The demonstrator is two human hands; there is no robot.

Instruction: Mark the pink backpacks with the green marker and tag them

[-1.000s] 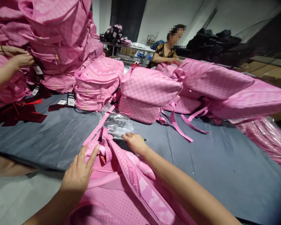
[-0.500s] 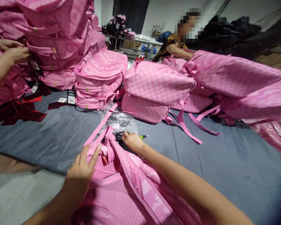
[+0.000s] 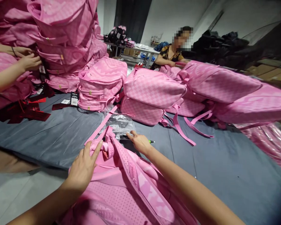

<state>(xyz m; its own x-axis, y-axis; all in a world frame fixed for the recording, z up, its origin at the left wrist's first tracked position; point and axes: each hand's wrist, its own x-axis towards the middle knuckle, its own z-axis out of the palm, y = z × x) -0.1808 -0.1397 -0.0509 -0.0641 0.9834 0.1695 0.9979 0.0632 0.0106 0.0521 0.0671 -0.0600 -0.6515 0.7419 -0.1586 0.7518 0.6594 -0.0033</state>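
Right hand (image 3: 140,143) has uncurled beside the pen (image 3: 151,141); left hand (image 3: 82,166) stays spread on the backpack (image 3: 117,193). We cannot confirm either grip; work apparently continues.

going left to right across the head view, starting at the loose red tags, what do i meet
Red tags → left hand → clear plastic packet → right hand → plastic-wrapped pink bundle

a plain pale wall (image 3: 164,18) with a dark vertical panel (image 3: 131,18) rises behind a white-topped table (image 3: 152,49); smooth grey floor (image 3: 14,200) shows beside the blue-grey cloth-covered tabletop (image 3: 61,134).
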